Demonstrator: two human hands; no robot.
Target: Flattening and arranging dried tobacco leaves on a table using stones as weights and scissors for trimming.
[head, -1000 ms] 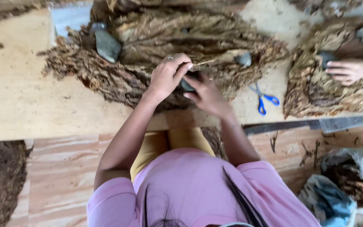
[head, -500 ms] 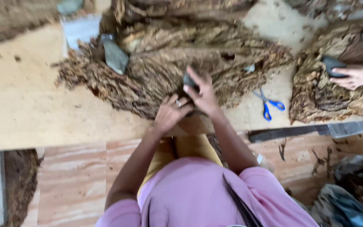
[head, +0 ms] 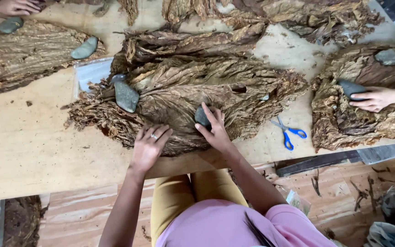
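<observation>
A: Hands?
B: Left hand [head: 149, 145] lying flat, fingers spread, pressing the dried leaf pile [head: 193, 98]. Right hand [head: 216, 130] gripping a grey stone [head: 202, 116].
A: Stone where?
B: Sitting on the pile's front middle.

A single head-worn camera looks steeply down from above the person's own lap onto the near edge of the desk [head: 24, 151], facing away from the body. It sits close: both forearms fill the lower middle. The far desk side runs out at the top edge. No second view shares the scene.
</observation>
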